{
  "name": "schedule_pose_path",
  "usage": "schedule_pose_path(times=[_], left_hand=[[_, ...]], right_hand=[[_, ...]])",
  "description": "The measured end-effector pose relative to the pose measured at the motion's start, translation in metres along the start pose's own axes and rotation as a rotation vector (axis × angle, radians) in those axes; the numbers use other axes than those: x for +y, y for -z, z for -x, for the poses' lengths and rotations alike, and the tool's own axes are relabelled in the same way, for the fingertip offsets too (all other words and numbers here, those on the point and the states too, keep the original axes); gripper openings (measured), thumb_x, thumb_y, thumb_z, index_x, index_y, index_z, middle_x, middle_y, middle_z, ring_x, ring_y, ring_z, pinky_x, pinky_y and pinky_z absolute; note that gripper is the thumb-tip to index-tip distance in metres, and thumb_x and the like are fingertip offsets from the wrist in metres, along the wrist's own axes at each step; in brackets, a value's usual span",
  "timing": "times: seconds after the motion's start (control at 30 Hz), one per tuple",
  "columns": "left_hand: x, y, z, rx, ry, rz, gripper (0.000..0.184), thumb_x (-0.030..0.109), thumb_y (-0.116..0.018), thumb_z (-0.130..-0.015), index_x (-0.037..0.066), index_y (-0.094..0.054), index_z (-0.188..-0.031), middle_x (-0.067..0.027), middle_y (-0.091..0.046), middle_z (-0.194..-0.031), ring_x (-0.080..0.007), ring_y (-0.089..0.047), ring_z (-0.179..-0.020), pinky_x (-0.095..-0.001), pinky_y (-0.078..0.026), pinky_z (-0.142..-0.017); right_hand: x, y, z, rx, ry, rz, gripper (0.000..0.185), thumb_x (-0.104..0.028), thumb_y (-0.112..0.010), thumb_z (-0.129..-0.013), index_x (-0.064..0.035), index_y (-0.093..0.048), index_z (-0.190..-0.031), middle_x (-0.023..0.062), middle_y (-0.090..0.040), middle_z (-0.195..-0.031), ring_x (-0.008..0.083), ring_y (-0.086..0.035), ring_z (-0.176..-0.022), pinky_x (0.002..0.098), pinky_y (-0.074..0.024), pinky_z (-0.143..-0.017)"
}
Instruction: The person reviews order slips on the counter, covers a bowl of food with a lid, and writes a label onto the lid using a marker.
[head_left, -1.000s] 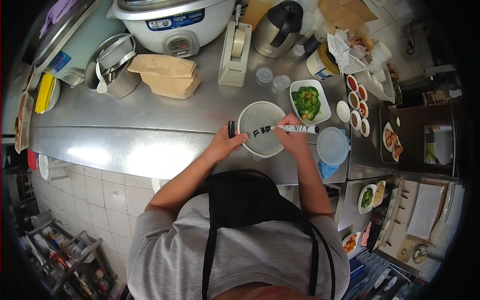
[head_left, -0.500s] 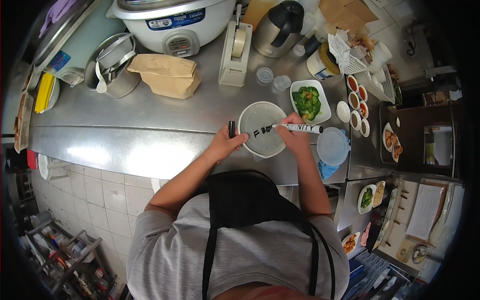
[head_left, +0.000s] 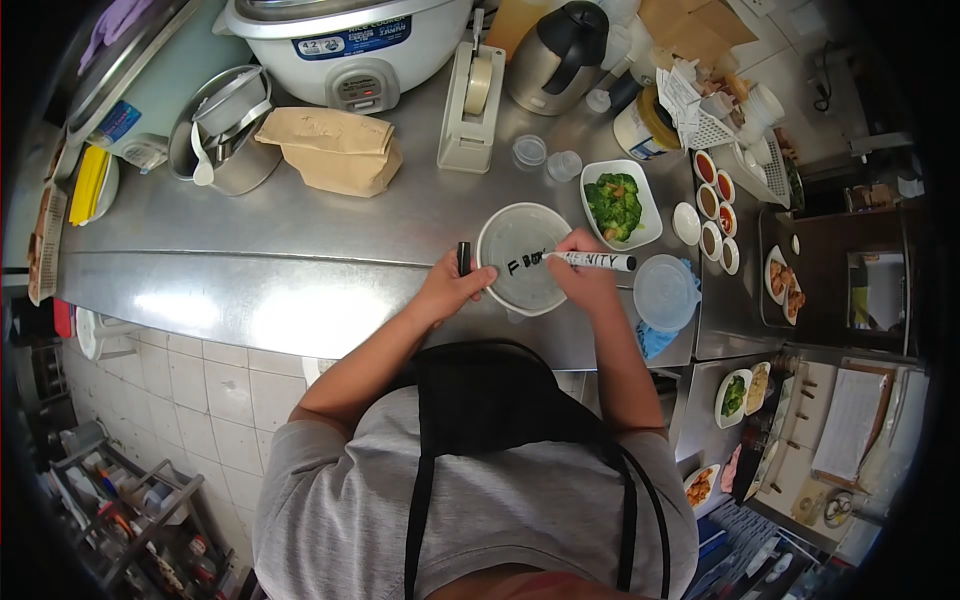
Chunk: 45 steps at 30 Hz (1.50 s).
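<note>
My left hand [head_left: 455, 288] grips the near-left rim of a round plastic container [head_left: 525, 228], thumb over its edge, with a black marker cap [head_left: 463, 258] caught among the fingers; my right hand [head_left: 586, 272] is closed around a white-barrelled marker [head_left: 598, 260], pinched close to its writing end. From where I watch, the container sits on the stainless-steel counter [head_left: 180, 215], straight in front of the black apron [head_left: 485, 395], and the marker's writing end meets the last of some black lettering [head_left: 525, 262] across its top; I can make out an F and a B, while the rest is too small or hidden for me to read. Just beyond the right hand I have a white dish [head_left: 652, 220] of broccoli [head_left: 612, 205], and to its right a small white saucer [head_left: 686, 223] near a cluster of sauce cups [head_left: 709, 201]. Nearer the apron, a clear round lid or tub [head_left: 664, 292], I cannot tell which, lies over a blue cloth [head_left: 656, 342]. Behind the container I see two small clear cups [head_left: 529, 151], a tape dispenser [head_left: 454, 135] and a steel kettle [head_left: 540, 90]. Farther left stand a folded brown paper bag [head_left: 335, 160], a white rice cooker [head_left: 430, 55] and nested metal pots [head_left: 245, 172].
</note>
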<state>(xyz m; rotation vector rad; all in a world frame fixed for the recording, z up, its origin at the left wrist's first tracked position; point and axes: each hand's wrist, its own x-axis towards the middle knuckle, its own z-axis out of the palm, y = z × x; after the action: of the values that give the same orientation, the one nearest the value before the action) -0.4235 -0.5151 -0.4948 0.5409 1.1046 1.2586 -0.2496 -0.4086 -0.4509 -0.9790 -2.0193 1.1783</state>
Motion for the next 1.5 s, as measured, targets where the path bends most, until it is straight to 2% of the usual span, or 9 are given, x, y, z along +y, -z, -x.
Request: schedule_pose_path(times=[0.37,0.47,0.57,0.83,0.97,1.13,1.27,1.37,1.5], left_hand=[[-0.001,0.001,0.000,0.000,0.010,-0.031,0.025,0.020,-0.064,-0.073,0.007,-0.043,-0.075,-0.0007,-0.051,-0.067,-0.0066,-0.046,-0.055,-0.0194,-0.040,-0.048],[-0.001,0.002,-0.001,-0.001,0.011,-0.027,0.025,0.020,-0.064,-0.073,0.007,-0.043,-0.075,-0.0009,-0.051,-0.068,-0.0067,-0.046,-0.057,-0.0195,-0.040,-0.049],[0.000,0.001,-0.001,-0.006,0.012,-0.027,0.026,0.021,-0.064,-0.072,0.007,-0.043,-0.076,-0.0010,-0.051,-0.068,-0.0068,-0.046,-0.058,-0.0195,-0.040,-0.049],[0.000,0.001,0.000,0.010,0.006,-0.033,0.027,0.021,-0.065,-0.072,0.007,-0.043,-0.076,-0.0010,-0.050,-0.067,-0.0069,-0.046,-0.056,-0.0195,-0.040,-0.049],[0.000,-0.002,0.000,0.032,-0.030,-0.015,0.023,0.018,-0.064,-0.072,0.007,-0.044,-0.076,-0.0001,-0.050,-0.066,-0.0064,-0.045,-0.054,-0.0195,-0.039,-0.049],[0.006,0.003,0.001,0.043,-0.101,-0.062,0.016,0.008,-0.060,-0.071,0.004,-0.050,-0.082,0.0009,-0.050,-0.067,-0.0060,-0.045,-0.054,-0.0200,-0.039,-0.049],[0.030,0.037,0.031,0.196,0.014,-0.039,0.020,0.004,-0.057,-0.068,0.003,-0.051,-0.087,0.0015,-0.050,-0.065,-0.0063,-0.045,-0.053,-0.0198,-0.038,-0.048],[0.036,0.090,0.066,0.343,-0.013,-0.202,0.025,0.011,-0.058,-0.065,0.003,-0.052,-0.088,0.0005,-0.050,-0.066,-0.0077,-0.045,-0.052,-0.0207,-0.039,-0.048],[0.038,0.162,0.113,0.775,-0.139,-0.025,0.026,0.012,-0.056,-0.065,0.002,-0.050,-0.088,-0.0026,-0.051,-0.066,-0.0101,-0.047,-0.052,-0.0232,-0.039,-0.047]], right_hand=[[0.008,0.007,-0.003,-0.010,-0.011,-0.001,0.013,-0.005,-0.058,-0.066,-0.0054,-0.045,-0.066,-0.0021,-0.044,-0.058,0.0041,-0.039,-0.052,0.0195,-0.0324,-0.046],[0.001,0.007,-0.004,-0.001,-0.117,-0.147,0.015,-0.002,-0.057,-0.065,-0.0065,-0.043,-0.068,-0.0022,-0.042,-0.062,0.0041,-0.038,-0.056,0.0191,-0.0320,-0.050],[0.005,0.007,-0.005,-0.012,0.001,-0.032,0.013,-0.004,-0.057,-0.064,-0.0055,-0.044,-0.066,-0.0020,-0.043,-0.057,0.0043,-0.038,-0.052,0.0200,-0.0322,-0.046],[0.007,0.010,-0.007,0.075,-0.004,-0.031,0.014,-0.004,-0.057,-0.064,-0.0057,-0.044,-0.065,-0.0018,-0.043,-0.056,0.0050,-0.038,-0.051,0.0206,-0.0320,-0.046],[0.010,0.014,-0.005,0.049,0.069,0.088,0.015,-0.004,-0.058,-0.062,-0.0058,-0.044,-0.065,-0.0017,-0.043,-0.057,0.0061,-0.039,-0.052,0.0218,-0.0329,-0.047],[0.001,0.021,-0.006,-0.006,-0.045,-0.035,0.016,-0.003,-0.059,-0.060,-0.0059,-0.045,-0.066,-0.0012,-0.044,-0.059,0.0063,-0.040,-0.055,0.0218,-0.0335,-0.049],[-0.011,0.028,-0.001,0.050,-0.044,-0.249,0.014,-0.002,-0.058,-0.062,-0.0064,-0.046,-0.068,-0.0017,-0.044,-0.060,0.0049,-0.040,-0.054,0.0195,-0.0329,-0.048],[-0.005,0.038,0.005,0.101,-0.087,-0.331,0.015,0.000,-0.056,-0.064,-0.0064,-0.045,-0.071,-0.0002,-0.045,-0.061,0.0046,-0.041,-0.052,0.0179,-0.0327,-0.046],[-0.005,0.032,0.006,0.101,-0.149,-0.432,0.014,-0.001,-0.053,-0.067,-0.0051,-0.043,-0.075,0.0030,-0.047,-0.061,0.0068,-0.043,-0.051,0.0186,-0.0343,-0.045]])
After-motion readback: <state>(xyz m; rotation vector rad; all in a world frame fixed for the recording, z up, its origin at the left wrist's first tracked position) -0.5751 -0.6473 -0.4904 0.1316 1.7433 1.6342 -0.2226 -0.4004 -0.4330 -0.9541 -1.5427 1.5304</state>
